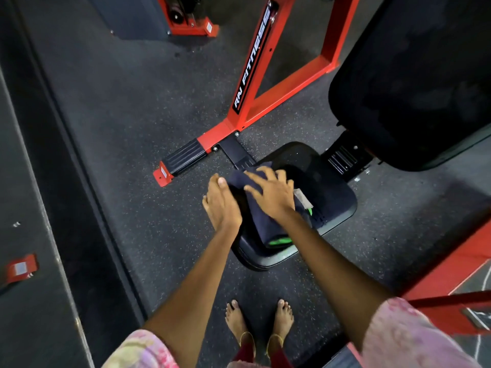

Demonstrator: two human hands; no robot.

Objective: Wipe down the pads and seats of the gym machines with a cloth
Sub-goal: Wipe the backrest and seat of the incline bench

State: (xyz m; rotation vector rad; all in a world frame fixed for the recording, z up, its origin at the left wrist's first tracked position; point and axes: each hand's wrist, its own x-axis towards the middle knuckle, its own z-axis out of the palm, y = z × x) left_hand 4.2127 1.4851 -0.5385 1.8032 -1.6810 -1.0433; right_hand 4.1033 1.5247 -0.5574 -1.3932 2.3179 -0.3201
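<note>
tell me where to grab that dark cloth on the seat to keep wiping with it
Grip the dark cloth at its folded far end, near the front-left edge of the seat, coming down from above. It lies flat in a thick fold, so a palm on top with fingers curled over the edge should hold it together. Both hands, left and right, are already there.

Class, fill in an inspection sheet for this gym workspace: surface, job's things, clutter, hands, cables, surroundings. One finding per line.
Surface: dark speckled floor; black padded seat low on the machine.
Job's things: dark folded cloth with green edging lies on the seat; large black back pad above it.
Clutter: nothing seen.
Hands: left hand touches the cloth's left edge, fingers fairly straight; right hand is spread flat on top of the cloth.
Cables: nothing seen.
Surroundings: red machine frame with white lettering; bare feet on the floor; another red frame foot at far left.
</note>
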